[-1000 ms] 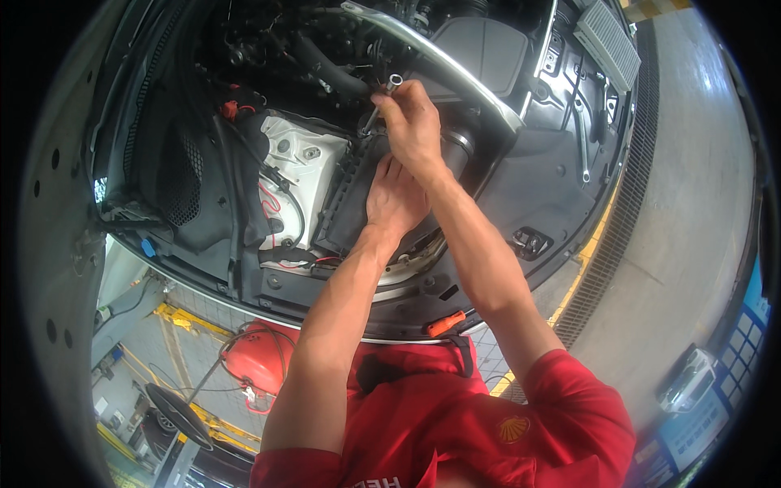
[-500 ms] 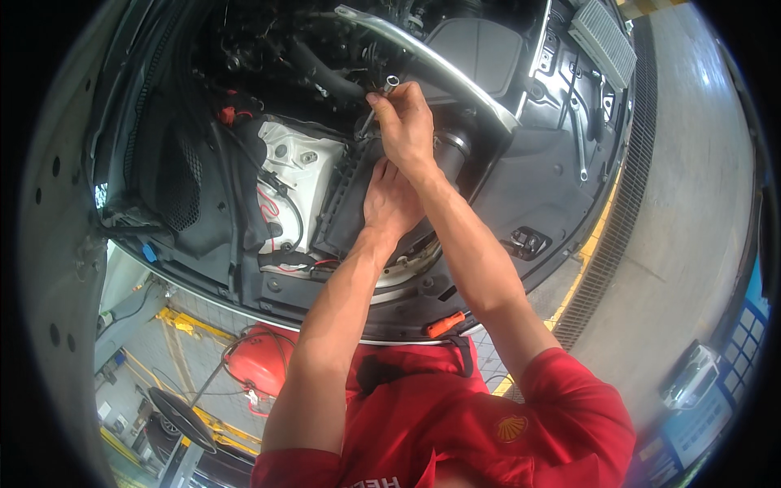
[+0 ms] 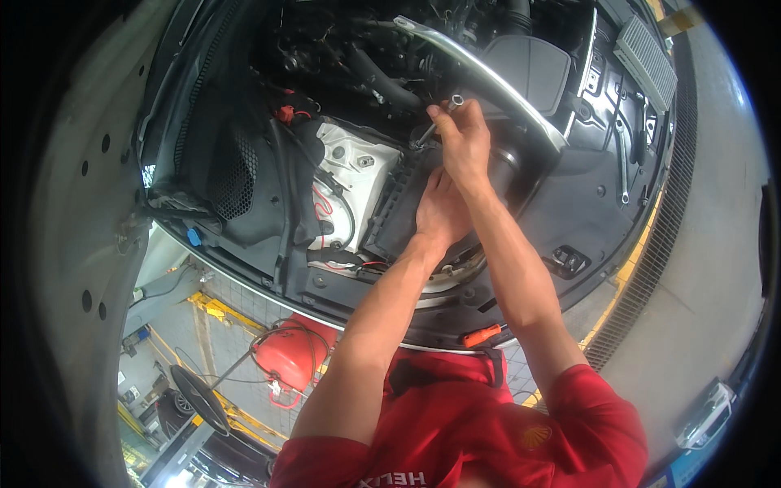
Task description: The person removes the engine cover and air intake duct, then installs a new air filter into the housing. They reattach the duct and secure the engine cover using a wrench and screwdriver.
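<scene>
My right hand [image 3: 466, 146] is closed around a combination wrench [image 3: 426, 135]. The wrench's ring end rises past the thumb, and its other end slants down to the far edge of a black ribbed air filter box [image 3: 394, 220]. Just nearer to me, my left hand [image 3: 444, 210] rests on top of that box, its visible fingers stretched out and close together. My right wrist covers part of the left hand. The fastener at the wrench's lower end is too dark to make out.
A silver brace bar [image 3: 496, 73] crosses the engine bay beyond my hands. Another wrench [image 3: 624, 163] lies on the right side, near a pleated filter [image 3: 645, 58]. An orange-handled tool [image 3: 482, 335] sits on the front edge. A red tank [image 3: 285, 358] stands on the floor at left.
The whole view has shifted, so the car and both hands appear farther right and slightly lower. My grip on the wrench and my left hand's place on the box look much the same.
</scene>
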A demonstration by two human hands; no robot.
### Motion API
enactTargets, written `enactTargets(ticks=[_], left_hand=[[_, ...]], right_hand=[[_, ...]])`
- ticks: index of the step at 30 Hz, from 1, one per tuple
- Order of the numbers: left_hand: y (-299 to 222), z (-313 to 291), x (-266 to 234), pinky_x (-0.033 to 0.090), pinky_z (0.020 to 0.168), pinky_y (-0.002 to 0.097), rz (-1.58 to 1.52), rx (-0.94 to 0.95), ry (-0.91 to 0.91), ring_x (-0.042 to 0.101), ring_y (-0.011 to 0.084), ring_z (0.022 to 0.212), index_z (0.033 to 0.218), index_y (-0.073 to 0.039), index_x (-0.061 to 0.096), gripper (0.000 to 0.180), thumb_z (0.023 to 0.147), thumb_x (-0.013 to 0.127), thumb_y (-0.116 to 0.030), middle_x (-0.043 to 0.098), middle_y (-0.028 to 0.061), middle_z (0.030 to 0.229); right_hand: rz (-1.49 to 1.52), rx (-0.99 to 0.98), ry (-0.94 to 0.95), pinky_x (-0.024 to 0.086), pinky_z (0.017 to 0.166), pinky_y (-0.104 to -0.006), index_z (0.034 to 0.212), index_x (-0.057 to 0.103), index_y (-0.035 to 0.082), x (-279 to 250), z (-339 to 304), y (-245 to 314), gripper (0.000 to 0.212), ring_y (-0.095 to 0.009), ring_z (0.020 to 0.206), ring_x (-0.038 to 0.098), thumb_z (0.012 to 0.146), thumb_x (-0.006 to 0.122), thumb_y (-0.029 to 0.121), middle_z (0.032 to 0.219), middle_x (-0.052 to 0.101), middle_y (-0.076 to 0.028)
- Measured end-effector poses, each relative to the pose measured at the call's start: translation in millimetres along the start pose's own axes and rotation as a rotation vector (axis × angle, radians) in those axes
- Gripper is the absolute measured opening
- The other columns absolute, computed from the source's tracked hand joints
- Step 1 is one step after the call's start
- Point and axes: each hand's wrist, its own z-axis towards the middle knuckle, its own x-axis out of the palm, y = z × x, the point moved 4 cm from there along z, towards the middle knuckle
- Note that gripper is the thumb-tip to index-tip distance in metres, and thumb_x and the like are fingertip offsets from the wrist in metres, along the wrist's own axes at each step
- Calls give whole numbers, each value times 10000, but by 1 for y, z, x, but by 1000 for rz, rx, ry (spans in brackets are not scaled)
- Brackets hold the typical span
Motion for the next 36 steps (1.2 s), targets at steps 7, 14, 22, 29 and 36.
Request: enactTargets(ticks=[7,14,22,29,36], left_hand=[[-3,1,1,373,1261,478,-3,19,-30,592,293,1407,1400,-7,680,472,1040,641,-309,722,156,1402],[-1,-2,6,418,1214,486,38,62,-151,631,310,1338,1379,-5,698,452,1009,681,-265,742,158,1319],[17,-5,-16,502,1060,527,-290,-118,-75,640,395,1228,1275,-3,680,353,952,752,-126,699,182,1255],[65,30,-63,542,1030,497,-505,-150,-577,645,413,1229,1363,-12,625,486,910,800,-18,634,202,1343],[73,64,-86,607,827,430,-398,-59,-473,790,344,912,1177,-44,742,224,957,781,-55,796,167,1025]], right_hand=[[-6,-91,212,563,930,-296,1339,708,12,-6,2,7,224,-123,972,682,1129,680,87,1122,792,-51],[-91,-182,299,557,1016,-318,1337,711,11,-6,2,4,219,-178,1083,721,1138,627,45,1186,782,-95],[-118,-175,100,556,799,-376,1079,640,6,-6,2,-9,162,-224,839,670,1028,778,75,956,702,-130],[-128,-140,23,553,741,-391,1051,629,-8,-5,-1,1,239,-239,811,669,993,830,107,944,679,-143],[-460,-434,193,581,870,-485,1219,701,62,-27,-1,52,293,-391,1047,698,994,806,218,1078,696,-143]])
